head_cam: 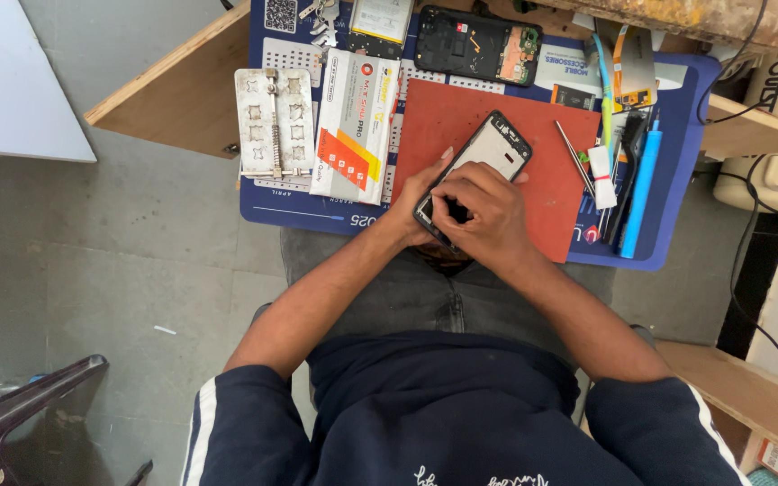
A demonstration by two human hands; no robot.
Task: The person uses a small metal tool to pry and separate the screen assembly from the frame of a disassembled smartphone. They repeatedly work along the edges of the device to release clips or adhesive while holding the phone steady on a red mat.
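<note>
Fingers [464,193] of the right hand [483,211] are curled down onto the lower end of a black-framed phone body with a pale inner panel [488,153], pinching at a spot near its bottom edge; what they press there is too small to tell. The left hand [418,200] cups the same end from the left, its fingers wrapped on the frame's edge and one fingertip stretched up along the side, so both hands are closed on the phone. It lies tilted, top end pointing up and to the right, on a flat red rectangular work mat [533,126].

That red mat sits on a larger blue printed mat [668,207] covering the wooden table [182,90]. Left of the red mat lies a white, orange and red cardboard box [353,126], and left of that a silver metal clamping fixture [274,121]. Above the red mat rests a second opened black phone housing with a green circuit board showing [479,45]. To the right, thin metal tweezers [574,157] lie at the red mat's edge, beside a cluster of hand tools with a long blue handle [641,189] among them.

The person sits with dark-sleeved arms reaching forward, grey trousers beneath the hands.
</note>
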